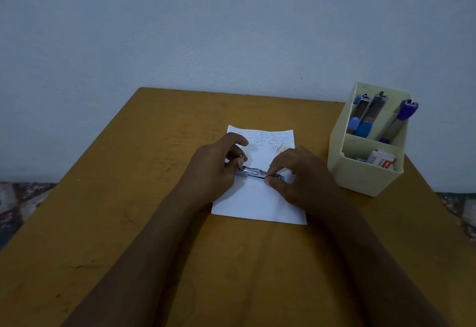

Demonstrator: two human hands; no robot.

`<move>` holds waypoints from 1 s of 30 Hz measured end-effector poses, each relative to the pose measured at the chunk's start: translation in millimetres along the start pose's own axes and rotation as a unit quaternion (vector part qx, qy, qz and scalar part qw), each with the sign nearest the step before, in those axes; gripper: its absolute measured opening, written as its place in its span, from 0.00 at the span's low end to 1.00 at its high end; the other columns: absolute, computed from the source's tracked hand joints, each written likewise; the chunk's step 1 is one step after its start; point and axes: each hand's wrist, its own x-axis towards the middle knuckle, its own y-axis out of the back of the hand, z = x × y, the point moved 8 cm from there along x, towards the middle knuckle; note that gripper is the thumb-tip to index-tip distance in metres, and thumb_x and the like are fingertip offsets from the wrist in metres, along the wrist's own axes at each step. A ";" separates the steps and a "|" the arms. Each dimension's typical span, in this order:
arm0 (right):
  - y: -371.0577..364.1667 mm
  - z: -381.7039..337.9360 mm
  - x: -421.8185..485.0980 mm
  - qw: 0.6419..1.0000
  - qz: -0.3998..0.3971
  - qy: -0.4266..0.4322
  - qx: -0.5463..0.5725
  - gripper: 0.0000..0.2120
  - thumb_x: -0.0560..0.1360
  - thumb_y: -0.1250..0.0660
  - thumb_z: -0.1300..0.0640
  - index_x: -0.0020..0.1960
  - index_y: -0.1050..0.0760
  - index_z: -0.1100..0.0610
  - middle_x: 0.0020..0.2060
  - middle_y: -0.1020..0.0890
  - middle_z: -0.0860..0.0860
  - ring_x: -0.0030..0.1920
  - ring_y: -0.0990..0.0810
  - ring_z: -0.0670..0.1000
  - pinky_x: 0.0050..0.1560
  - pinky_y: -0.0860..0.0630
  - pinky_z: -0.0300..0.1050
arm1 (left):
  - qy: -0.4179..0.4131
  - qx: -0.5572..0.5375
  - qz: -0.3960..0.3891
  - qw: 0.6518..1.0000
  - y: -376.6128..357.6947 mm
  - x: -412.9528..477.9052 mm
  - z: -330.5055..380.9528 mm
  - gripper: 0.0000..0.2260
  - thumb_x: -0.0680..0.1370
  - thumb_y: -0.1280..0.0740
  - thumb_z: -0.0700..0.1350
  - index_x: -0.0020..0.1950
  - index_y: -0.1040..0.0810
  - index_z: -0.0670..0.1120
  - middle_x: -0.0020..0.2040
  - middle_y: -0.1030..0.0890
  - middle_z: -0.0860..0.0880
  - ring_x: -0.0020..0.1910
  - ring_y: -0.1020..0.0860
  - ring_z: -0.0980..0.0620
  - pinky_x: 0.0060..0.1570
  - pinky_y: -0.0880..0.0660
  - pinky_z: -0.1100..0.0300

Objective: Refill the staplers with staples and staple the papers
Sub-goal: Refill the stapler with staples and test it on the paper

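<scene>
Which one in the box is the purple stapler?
Find the cream box at the right edge of the brown table. Three staplers stand upright in its back compartment. The purple stapler is the rightmost, leaning against the right wall, with a purple cap on top, while the two beside it are blue.

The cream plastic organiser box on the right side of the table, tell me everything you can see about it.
The cream plastic organiser box stands upright near the right edge of the yellow-brown wooden table, apart from both hands. It is rectangular and open-topped, and a divider splits it into two compartments. The far compartment holds three staplers on end, two with blue plastic parts and one purple. The near compartment holds small white and red staple boxes. Nothing else touches it.
</scene>
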 end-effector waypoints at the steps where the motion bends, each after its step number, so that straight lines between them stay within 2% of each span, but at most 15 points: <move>1: 0.5 -0.5 -0.2 1.000 -0.002 -0.002 0.000 0.04 0.67 0.25 0.56 0.41 0.17 0.55 0.40 0.16 0.50 0.41 0.25 0.46 0.43 0.32 0.36 | 0.001 0.001 -0.002 1.000 -0.3 0.1 -0.3 0.14 0.77 0.33 0.38 0.60 0.26 0.50 0.48 0.16 0.53 0.48 0.20 0.56 0.51 0.24 0.61; 4: 0.9 1.5 -2.5 1.000 -0.005 -0.016 0.006 0.06 0.67 0.25 0.56 0.44 0.18 0.55 0.40 0.17 0.49 0.40 0.25 0.46 0.40 0.31 0.38 | -0.001 0.001 0.001 1.000 -1.1 0.2 0.0 0.13 0.77 0.32 0.39 0.59 0.25 0.50 0.47 0.17 0.55 0.47 0.20 0.57 0.51 0.24 0.60; 7: 1.3 6.0 -3.9 0.999 -0.003 -0.048 0.024 0.12 0.67 0.24 0.56 0.50 0.19 0.55 0.40 0.18 0.49 0.40 0.23 0.47 0.44 0.25 0.44 | -0.013 0.001 0.000 1.000 -4.2 -0.3 2.3 0.11 0.76 0.31 0.39 0.57 0.23 0.48 0.47 0.17 0.53 0.46 0.20 0.57 0.49 0.24 0.63; 9: 0.3 6.2 -3.0 0.998 -0.013 -0.060 0.020 0.13 0.68 0.25 0.56 0.52 0.19 0.56 0.42 0.18 0.50 0.41 0.23 0.48 0.46 0.26 0.43 | -0.030 0.003 0.002 1.000 -5.6 -0.6 4.8 0.10 0.75 0.30 0.37 0.55 0.22 0.47 0.46 0.16 0.52 0.46 0.19 0.56 0.47 0.26 0.66; 12: -2.3 5.4 -1.3 0.997 -0.035 -0.062 -0.005 0.09 0.69 0.27 0.56 0.49 0.17 0.56 0.42 0.17 0.52 0.43 0.23 0.50 0.45 0.29 0.44 | -0.050 0.014 0.013 0.999 -6.4 -0.7 7.1 0.10 0.74 0.29 0.38 0.54 0.19 0.47 0.46 0.16 0.51 0.46 0.19 0.55 0.48 0.25 0.65; 16: -2.3 9.5 -1.2 0.996 -0.034 -0.086 0.006 0.07 0.69 0.26 0.56 0.47 0.17 0.55 0.42 0.17 0.51 0.42 0.24 0.47 0.45 0.29 0.42 | -0.056 0.012 0.026 0.998 -7.2 -1.1 5.8 0.08 0.73 0.29 0.38 0.51 0.18 0.47 0.45 0.15 0.51 0.44 0.19 0.55 0.48 0.23 0.61; 20: -3.0 12.0 -2.0 0.995 -0.023 -0.095 0.023 0.07 0.67 0.25 0.57 0.45 0.17 0.55 0.41 0.18 0.51 0.42 0.23 0.49 0.44 0.29 0.43 | -0.106 0.049 0.019 0.993 -13.2 -1.0 11.8 0.08 0.72 0.29 0.37 0.49 0.15 0.47 0.44 0.14 0.51 0.41 0.19 0.53 0.42 0.29 0.69; 23: -3.6 11.0 -1.8 0.995 -0.025 -0.095 0.022 0.07 0.68 0.25 0.57 0.45 0.17 0.55 0.41 0.18 0.51 0.43 0.23 0.49 0.44 0.30 0.41 | -0.136 0.062 0.012 0.989 -17.5 -1.4 16.3 0.10 0.70 0.31 0.37 0.47 0.14 0.47 0.44 0.14 0.49 0.41 0.19 0.49 0.44 0.25 0.59; 26: -5.1 11.8 -1.1 0.995 -0.038 -0.094 0.008 0.06 0.69 0.27 0.56 0.46 0.17 0.54 0.42 0.18 0.50 0.42 0.26 0.46 0.40 0.35 0.33 | -0.154 0.082 -0.001 0.985 -21.3 -0.7 16.7 0.10 0.70 0.33 0.39 0.47 0.14 0.47 0.44 0.14 0.49 0.41 0.19 0.47 0.41 0.22 0.49; 30: -5.1 12.4 -1.1 0.995 -0.039 -0.092 0.004 0.06 0.69 0.27 0.56 0.46 0.17 0.54 0.41 0.18 0.50 0.41 0.26 0.45 0.39 0.37 0.28 | -0.146 0.099 -0.030 0.984 -27.2 0.2 12.3 0.12 0.71 0.36 0.42 0.50 0.15 0.49 0.47 0.15 0.50 0.45 0.20 0.46 0.44 0.24 0.45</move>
